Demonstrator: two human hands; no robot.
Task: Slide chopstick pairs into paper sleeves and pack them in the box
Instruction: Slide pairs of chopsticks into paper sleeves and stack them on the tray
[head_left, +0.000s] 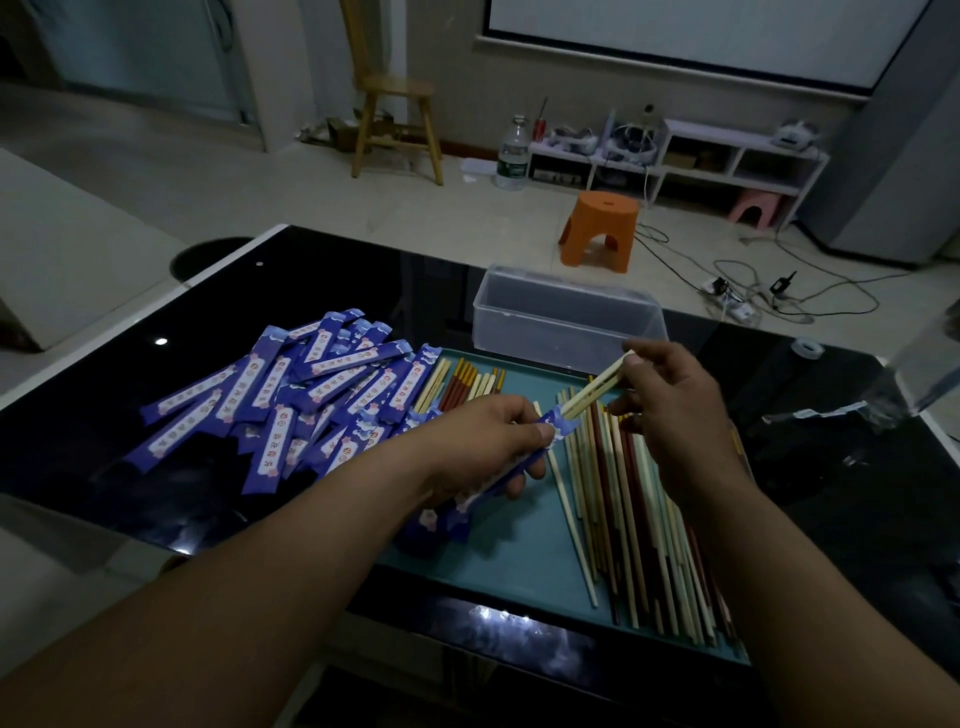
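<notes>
We look into a dim, underexposed room with a cool bluish cast. The glossy black worktop (337, 291) mirrors two small bright spots and a wider glare patch at its near edge. Wide-angle distortion bends the edges; the far floor (311, 197) looks paler.

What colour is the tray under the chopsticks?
Teal; the tray shows best in the head view.

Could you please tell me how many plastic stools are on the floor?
2: an orange stool just beyond the table, and a pink stool farther right, by the white shelf. Others could be out of view.
</notes>
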